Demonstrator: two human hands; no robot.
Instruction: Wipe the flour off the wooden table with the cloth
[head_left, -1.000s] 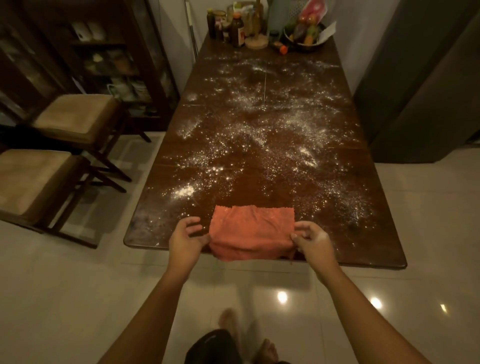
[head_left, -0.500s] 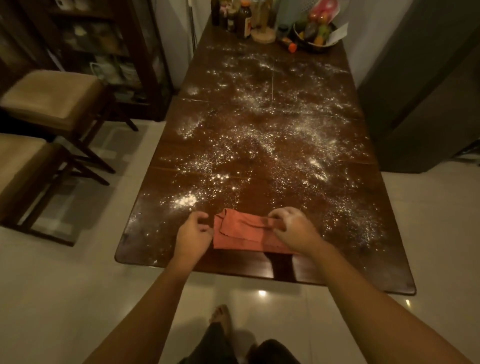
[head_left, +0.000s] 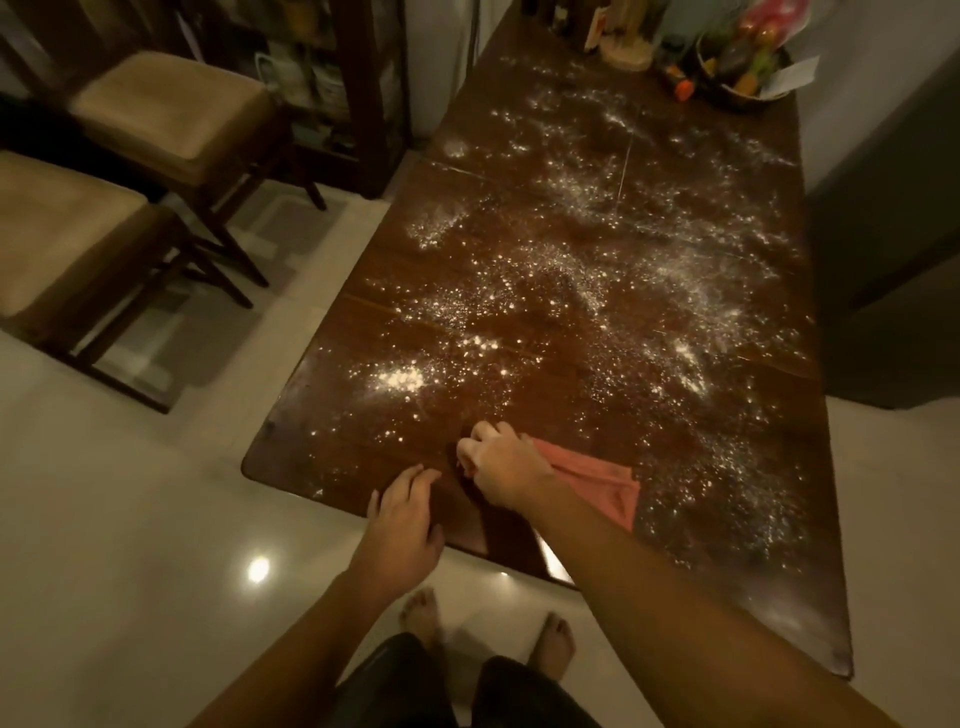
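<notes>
Grips the pink cloth (head_left: 597, 480) in the curled fingers of the right hand (head_left: 498, 465) on the wooden table (head_left: 311, 447) near its front edge, holds the left hand (head_left: 402, 519) open, relaxed and empty at that same edge, flour (head_left: 571, 270) scattered across the table beyond.

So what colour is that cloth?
Plain orange-pink; the cloth shows best in the head view.

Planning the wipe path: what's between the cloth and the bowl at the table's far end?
Head view: only flour scattered over the wooden table between the cloth and the bowl; nothing else stands on that stretch.
</notes>
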